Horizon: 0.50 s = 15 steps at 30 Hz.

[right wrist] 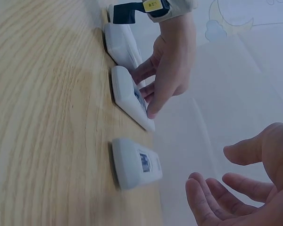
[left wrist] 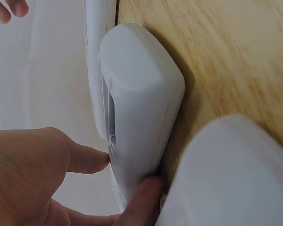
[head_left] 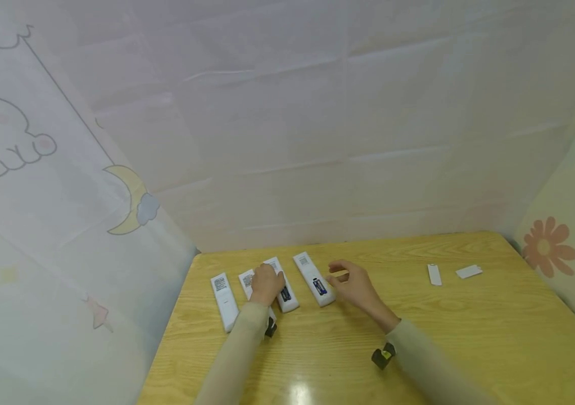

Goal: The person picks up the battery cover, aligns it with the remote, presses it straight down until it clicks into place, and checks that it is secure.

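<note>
My left hand [head_left: 265,284] holds a white remote control [head_left: 289,304] by its sides, thumb on one edge and a finger on the other, as the left wrist view shows. That remote lies face down on the table, its battery bay uncovered with dark batteries inside. Beside it, partly hidden by the left hand and sleeve, is another white remote [head_left: 246,278]. My right hand [right wrist: 254,183], fingers loosely bent and apart, hovers near the rightmost remote [head_left: 312,278]. This one also has an uncovered bay with batteries [head_left: 320,286] showing. Nothing is between the right fingers.
At the left of the row lies a remote [head_left: 225,304] with its back closed. Two small white battery covers, one upright [head_left: 434,275] and one slanted [head_left: 469,271], lie on the right of the wooden table [head_left: 348,360]. A printed cloth [head_left: 317,140] hangs behind.
</note>
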### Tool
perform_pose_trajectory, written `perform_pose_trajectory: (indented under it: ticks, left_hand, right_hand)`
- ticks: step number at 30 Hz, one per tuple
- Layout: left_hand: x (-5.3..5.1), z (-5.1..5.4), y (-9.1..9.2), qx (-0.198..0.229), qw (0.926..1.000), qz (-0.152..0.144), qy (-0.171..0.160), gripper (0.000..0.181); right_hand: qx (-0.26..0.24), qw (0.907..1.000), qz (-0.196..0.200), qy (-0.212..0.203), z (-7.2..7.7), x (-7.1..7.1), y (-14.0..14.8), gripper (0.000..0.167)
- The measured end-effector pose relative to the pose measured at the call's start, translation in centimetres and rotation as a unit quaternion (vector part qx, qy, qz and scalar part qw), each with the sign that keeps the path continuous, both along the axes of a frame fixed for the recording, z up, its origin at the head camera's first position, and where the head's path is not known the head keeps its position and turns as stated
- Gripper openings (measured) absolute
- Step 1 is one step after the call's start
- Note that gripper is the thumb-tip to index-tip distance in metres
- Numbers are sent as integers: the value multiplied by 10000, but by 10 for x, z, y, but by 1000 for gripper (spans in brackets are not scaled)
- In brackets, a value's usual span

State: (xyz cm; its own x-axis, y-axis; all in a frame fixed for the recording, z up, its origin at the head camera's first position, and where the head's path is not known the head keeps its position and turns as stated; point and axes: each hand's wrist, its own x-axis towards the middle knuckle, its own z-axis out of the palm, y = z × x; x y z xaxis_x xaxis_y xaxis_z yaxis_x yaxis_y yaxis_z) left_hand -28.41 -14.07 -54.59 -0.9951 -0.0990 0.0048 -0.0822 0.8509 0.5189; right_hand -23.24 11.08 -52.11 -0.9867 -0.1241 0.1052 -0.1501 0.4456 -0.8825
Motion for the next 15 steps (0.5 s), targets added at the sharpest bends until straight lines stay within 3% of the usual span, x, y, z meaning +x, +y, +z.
perform_pose_trajectory:
  ticks: [6,15]
  left_hand:
    - [-3,1,1,-80,9996,93,-237,44]
    - [-4,4,-1,78,9993,183,-317,45]
  right_hand:
    - [119,9999,-1,115,4,-4,16,34]
    - [273,9985,-62,463,14,-13,50,37]
